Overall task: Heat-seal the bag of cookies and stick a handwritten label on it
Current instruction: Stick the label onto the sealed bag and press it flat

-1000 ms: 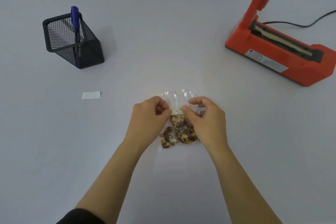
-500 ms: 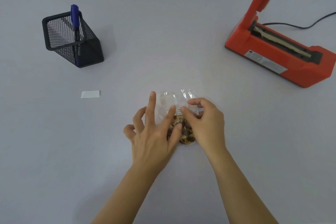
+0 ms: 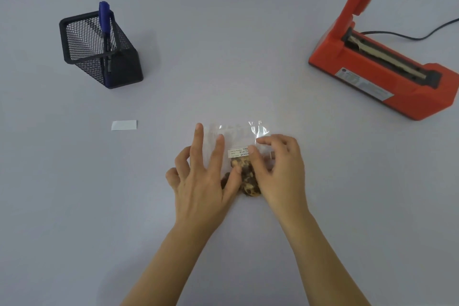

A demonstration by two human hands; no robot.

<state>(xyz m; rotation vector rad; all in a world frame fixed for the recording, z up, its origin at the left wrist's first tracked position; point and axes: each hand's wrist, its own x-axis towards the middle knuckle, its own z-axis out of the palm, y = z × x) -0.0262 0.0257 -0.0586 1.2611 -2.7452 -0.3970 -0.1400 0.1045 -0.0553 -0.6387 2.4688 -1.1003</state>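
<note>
Pale grey table (image 3: 223,32) carries your clear bag (image 3: 236,131) of cookies (image 3: 248,176) mid-table, toward the near edge, with a written label (image 3: 237,153) on it. Your left hand (image 3: 201,181) presses the bag's left part, fingers straight and spread. Your right hand (image 3: 280,176), fingers curled, pinches the bag at the label's right end. Near the far right corner sits the orange heat sealer (image 3: 372,77), arm raised.
</note>
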